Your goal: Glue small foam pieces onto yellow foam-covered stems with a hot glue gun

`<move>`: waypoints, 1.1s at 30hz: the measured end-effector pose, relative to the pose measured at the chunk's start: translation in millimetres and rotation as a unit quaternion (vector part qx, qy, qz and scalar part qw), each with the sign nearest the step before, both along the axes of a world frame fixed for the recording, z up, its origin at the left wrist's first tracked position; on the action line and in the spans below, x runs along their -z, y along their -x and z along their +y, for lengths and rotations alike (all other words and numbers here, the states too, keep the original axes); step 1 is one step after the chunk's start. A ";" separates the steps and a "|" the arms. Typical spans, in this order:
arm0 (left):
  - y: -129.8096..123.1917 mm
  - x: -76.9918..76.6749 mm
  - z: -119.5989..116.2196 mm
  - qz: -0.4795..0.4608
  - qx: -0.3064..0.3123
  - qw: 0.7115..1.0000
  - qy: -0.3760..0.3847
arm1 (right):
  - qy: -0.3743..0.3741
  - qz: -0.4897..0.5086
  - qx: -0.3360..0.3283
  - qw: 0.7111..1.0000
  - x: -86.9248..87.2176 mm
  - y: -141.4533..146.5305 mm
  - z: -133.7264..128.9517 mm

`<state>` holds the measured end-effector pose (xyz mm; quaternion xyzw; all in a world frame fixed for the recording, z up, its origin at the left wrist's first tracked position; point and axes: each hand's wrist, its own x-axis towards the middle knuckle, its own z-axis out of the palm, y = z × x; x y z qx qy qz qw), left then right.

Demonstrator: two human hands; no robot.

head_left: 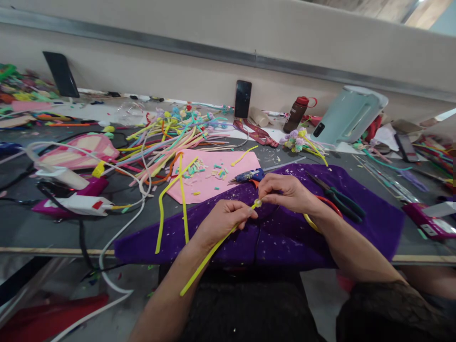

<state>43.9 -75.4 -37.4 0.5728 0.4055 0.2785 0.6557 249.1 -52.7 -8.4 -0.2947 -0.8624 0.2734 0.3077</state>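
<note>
A yellow pipe cleaner [206, 259] runs down to the lower left from my left hand [228, 221], whose fingers are closed around it near its upper end. My right hand [285, 192] pinches at that tip, where a small pale piece [257, 203] shows between the two hands; its kind is too small to make out. Both hands are above a purple cloth [285, 242]. Just beyond them lies a blue glue gun [249, 175]. Pliers with dark green handles [344, 204] and scissors with red and yellow handles [327, 205] lie by my right forearm, which partly covers the scissors.
Small cut bits cover a pink sheet [213, 190], with bent yellow pipe cleaners [161, 213] across its left edge. Behind is a heap of coloured pipe cleaners [185, 137]. White cables [142, 209] and power strips [71, 204] are at left. A phone [242, 99] and bottle [297, 114] stand behind.
</note>
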 end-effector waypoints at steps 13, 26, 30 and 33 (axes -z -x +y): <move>-0.1 5.7 0.3 0.031 0.000 0.999 -0.027 | -0.039 -0.009 -0.006 0.999 3.8 0.6 1.4; -0.5 6.5 -0.2 0.032 -0.002 0.999 -0.037 | -0.048 -0.035 0.014 0.998 5.1 0.6 -0.8; 0.0 7.4 -0.5 0.035 -0.002 0.999 -0.035 | -0.048 -0.034 0.018 0.998 5.5 0.5 -0.7; 0.1 6.3 -0.8 0.036 -0.003 0.999 -0.031 | -0.045 -0.018 0.016 0.999 5.6 0.5 -1.0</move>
